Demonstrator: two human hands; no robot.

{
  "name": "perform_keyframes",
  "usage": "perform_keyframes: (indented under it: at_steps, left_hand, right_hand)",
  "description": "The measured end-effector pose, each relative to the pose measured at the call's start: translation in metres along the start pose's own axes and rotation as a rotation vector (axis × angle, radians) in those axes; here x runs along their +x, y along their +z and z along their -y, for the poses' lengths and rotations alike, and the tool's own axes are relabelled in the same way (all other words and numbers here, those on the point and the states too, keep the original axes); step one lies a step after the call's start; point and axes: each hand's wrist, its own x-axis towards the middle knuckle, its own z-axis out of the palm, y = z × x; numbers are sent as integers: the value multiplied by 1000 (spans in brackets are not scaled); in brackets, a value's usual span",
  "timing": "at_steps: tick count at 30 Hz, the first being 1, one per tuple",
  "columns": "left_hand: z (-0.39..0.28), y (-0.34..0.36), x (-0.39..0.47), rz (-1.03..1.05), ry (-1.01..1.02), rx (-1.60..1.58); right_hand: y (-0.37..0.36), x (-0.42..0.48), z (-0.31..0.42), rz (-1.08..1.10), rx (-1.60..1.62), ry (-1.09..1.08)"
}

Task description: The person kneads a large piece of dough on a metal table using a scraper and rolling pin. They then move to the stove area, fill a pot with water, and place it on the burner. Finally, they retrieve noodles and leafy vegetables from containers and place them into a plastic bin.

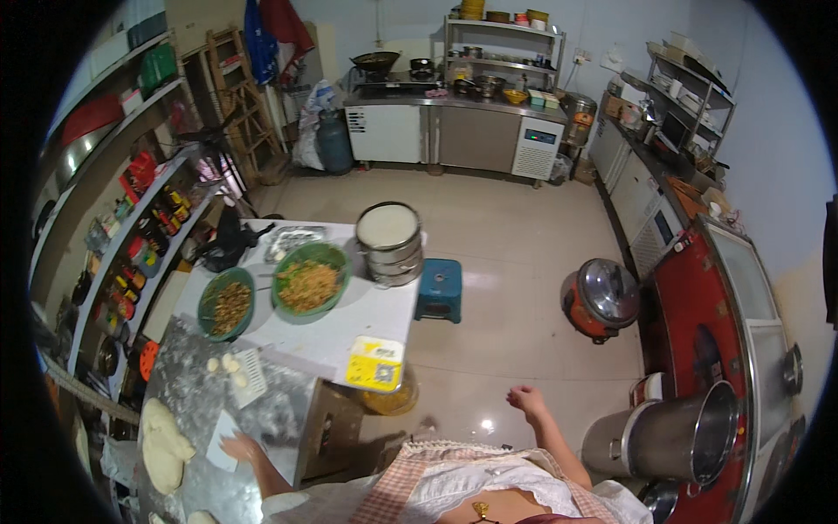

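My left hand (pixel 241 448) rests at the right edge of a flat white scraper or card (pixel 224 440) on the floured metal worktop (pixel 275 419); whether the fingers grip it is unclear. Left of it lies a large mass of dough (pixel 163 449). Farther up are small dough pieces (pixel 230 363) beside and on a white slotted plastic piece (pixel 249 378). My right hand (pixel 524 398) hangs over the floor to the right, its fingers curled, with nothing visible in it.
A white table (pixel 327 334) adjoins the worktop, bearing green bowls of filling (pixel 311 278) and stacked metal steamers (pixel 391 242). A blue stool (pixel 438 289) stands beside it. Large steel pots (pixel 661 439) stand at right, and a red-based cooker (pixel 602 298) is on the floor.
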Motion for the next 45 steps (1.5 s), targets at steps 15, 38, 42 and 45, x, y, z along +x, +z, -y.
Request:
perform_keyframes:
  at_steps: [15,38,42,45]
  left_hand:
    - [-700,-122,-197,1698,313,-1763]
    - [-1133,93,-333,1891,-447,-1404]
    - [-1169,164,-313,1849,-700,-1550]
    - [-1202,221,-276,1801,-779,-1557]
  right_hand:
    - [-253,240,93,-300,-1054,40]
    - [-182,846,549,-122,-668,-139]
    - [-48,943,650,73,-551,-287]
    - [31,999,655,309,-865,-390]
